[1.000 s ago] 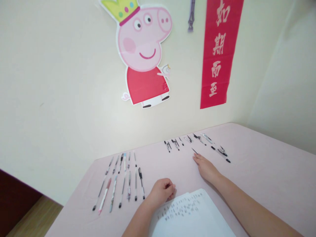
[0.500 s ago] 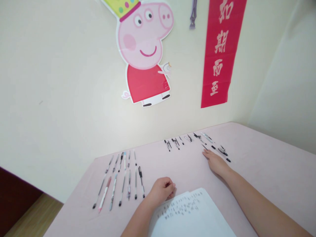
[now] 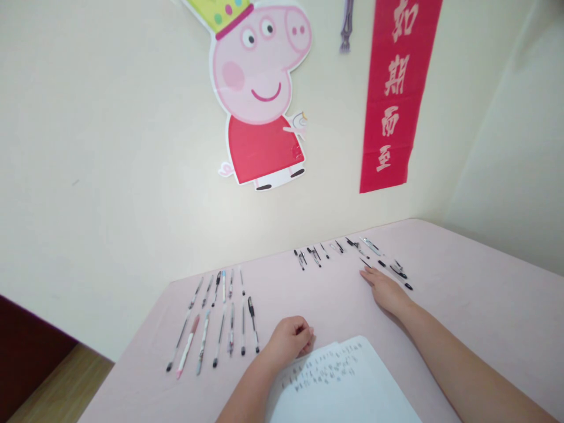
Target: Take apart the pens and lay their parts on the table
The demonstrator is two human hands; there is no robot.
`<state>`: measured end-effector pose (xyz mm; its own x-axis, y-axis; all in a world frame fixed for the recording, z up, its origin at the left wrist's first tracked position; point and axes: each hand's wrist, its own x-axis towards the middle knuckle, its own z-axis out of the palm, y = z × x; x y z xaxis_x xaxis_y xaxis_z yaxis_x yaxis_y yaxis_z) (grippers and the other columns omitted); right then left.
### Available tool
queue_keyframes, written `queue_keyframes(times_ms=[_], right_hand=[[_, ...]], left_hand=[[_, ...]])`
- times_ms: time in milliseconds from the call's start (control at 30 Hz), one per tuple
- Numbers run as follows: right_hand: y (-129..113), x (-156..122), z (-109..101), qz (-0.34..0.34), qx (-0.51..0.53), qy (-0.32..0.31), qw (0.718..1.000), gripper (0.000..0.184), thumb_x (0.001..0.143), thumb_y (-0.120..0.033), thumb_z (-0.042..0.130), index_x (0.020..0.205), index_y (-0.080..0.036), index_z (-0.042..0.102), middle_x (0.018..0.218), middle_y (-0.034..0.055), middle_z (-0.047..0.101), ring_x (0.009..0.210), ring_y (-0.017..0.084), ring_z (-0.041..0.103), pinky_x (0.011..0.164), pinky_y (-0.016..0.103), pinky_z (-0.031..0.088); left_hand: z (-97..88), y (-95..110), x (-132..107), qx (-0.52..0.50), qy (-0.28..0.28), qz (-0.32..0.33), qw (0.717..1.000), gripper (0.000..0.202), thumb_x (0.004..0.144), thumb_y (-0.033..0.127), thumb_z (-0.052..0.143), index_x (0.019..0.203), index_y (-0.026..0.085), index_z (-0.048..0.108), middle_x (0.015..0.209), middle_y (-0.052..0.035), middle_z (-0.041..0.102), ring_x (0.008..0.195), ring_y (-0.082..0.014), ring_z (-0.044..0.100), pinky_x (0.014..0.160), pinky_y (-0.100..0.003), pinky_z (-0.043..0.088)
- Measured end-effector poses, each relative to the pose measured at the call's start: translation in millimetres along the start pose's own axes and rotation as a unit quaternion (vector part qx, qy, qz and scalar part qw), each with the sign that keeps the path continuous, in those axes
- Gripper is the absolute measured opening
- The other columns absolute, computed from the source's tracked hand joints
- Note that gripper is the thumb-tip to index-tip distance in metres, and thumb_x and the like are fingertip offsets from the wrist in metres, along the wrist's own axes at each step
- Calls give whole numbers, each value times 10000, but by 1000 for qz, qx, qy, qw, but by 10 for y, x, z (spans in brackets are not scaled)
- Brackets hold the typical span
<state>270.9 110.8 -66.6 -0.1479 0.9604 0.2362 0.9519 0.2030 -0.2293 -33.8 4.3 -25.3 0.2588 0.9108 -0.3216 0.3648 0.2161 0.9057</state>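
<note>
Right hand [image 3: 390,292]: grip clamped on slim dark pen piece [image 3: 365,262], at hand's 11 o'clock, over pink counter [image 3: 317,299]. Pen parts [image 3: 382,264] lie just beyond, 10 to 1 o'clock. Left hand [image 3: 288,341]: grip curled together; rows of pens [image 3: 188,348] at its 9 o'clock, handwritten paper [image 3: 341,390] at 4 o'clock.

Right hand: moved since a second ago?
Yes. The right hand has shifted rightward, judged against the red banner on the wall.
</note>
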Motion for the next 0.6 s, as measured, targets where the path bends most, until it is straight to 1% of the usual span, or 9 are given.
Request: queue_keyframes(times_ms=[100, 233, 333, 400, 500, 600], right_hand=[[-20, -5, -20, 3, 2, -1, 1000, 609, 663, 29, 347, 1224, -109, 541, 1329, 113, 462, 1253, 208, 391, 1070, 361, 275], [-33, -4, -39, 7, 11, 1, 1000, 616, 666, 28, 356, 1230, -139, 539, 1322, 92, 475, 1256, 209, 386, 1071, 364, 278], [-53, -3, -51, 6, 7, 7, 1000, 609, 673, 39, 348, 1237, -105, 528, 1327, 122, 463, 1262, 219, 375, 1072, 364, 273], [-69, -3, -61, 1, 2, 12, 1000, 606, 680, 45, 339, 1245, -86, 515, 1329, 137, 456, 1262, 224, 375, 1069, 365, 275], [-100, -4, -84, -9, 8, 24, 1000, 591, 689, 40, 344, 1241, -83, 515, 1313, 134, 476, 1258, 223, 382, 1068, 372, 276], [-172, -12, -134, -28, 29, 44, 998, 528, 729, -3, 360, 1217, -94, 539, 1296, 126, 498, 1246, 225, 399, 1060, 390, 290]], left_hand=[[3, 13, -10, 8, 0, 23, 1000, 309, 710, 465, 520, 613, 181, 446, 490, 32, 498, 421, -74, 399, 415, -208, 265], [3, 9, -13, 14, -1, 23, 1000, 317, 708, 473, 519, 613, 179, 450, 505, 21, 513, 435, -79, 418, 422, -210, 277], [4, -10, 0, 8, 1, 25, 1000, 315, 708, 475, 512, 614, 182, 445, 495, 26, 503, 430, -80, 411, 418, -210, 283], [5, -20, 7, 7, 1, 26, 1000, 321, 706, 482, 511, 613, 182, 442, 489, 28, 497, 425, -77, 403, 413, -208, 278], [4, -14, 3, 15, -1, 29, 999, 333, 701, 492, 517, 613, 179, 444, 494, 28, 498, 424, -72, 400, 416, -204, 278], [2, 11, -14, 20, 2, 30, 999, 329, 708, 486, 511, 617, 178, 445, 498, 27, 501, 428, -73, 404, 423, -203, 292]])
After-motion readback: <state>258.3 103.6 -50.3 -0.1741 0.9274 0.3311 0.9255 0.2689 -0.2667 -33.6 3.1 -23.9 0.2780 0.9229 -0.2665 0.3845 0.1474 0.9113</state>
